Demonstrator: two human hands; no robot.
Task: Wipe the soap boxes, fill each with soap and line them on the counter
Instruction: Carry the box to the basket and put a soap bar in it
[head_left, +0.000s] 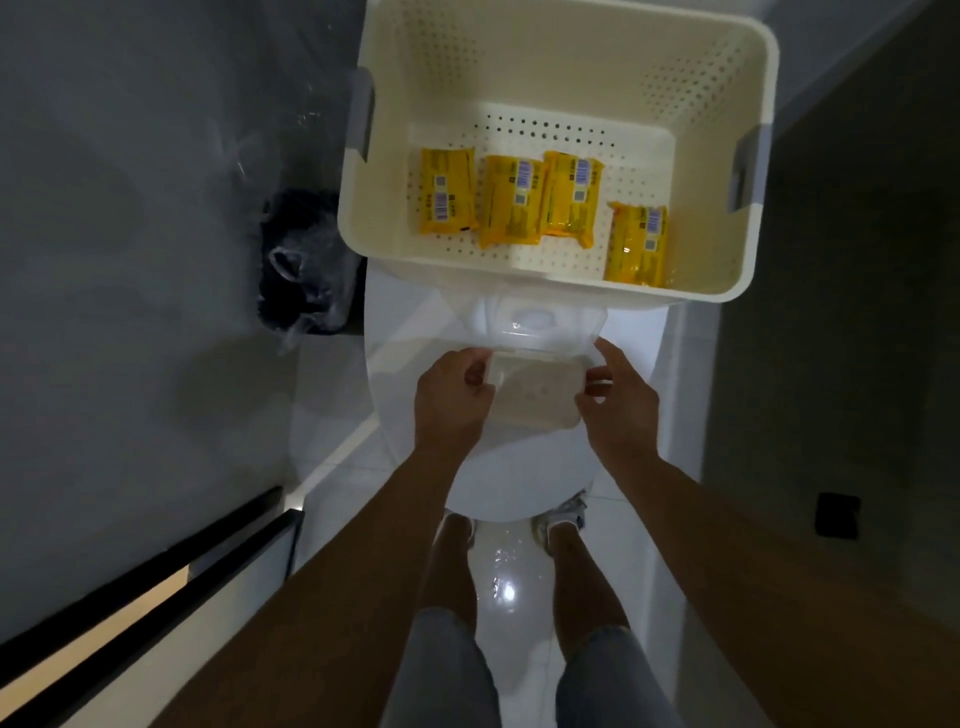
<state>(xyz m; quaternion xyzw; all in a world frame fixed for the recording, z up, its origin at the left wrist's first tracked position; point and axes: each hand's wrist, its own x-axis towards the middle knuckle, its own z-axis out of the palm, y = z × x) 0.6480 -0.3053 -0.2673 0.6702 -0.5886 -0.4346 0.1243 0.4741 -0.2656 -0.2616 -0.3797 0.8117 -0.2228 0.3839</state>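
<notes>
I hold a translucent soap box (535, 387) over a closed white toilet lid (405, 374). My left hand (452, 395) grips its left end and my right hand (618, 400) pinches its right end. The box's clear lid (540, 332) stands hinged open at the far side. Beyond it a cream perforated basket (727, 156) sits on the toilet tank and holds several yellow wrapped soap bars (511, 208).
A black bin lined with a plastic bag (306, 260) stands on the floor left of the toilet. Grey walls close in on both sides. A black-edged ledge (156, 561) runs at the lower left. My legs and shoes stand before the toilet.
</notes>
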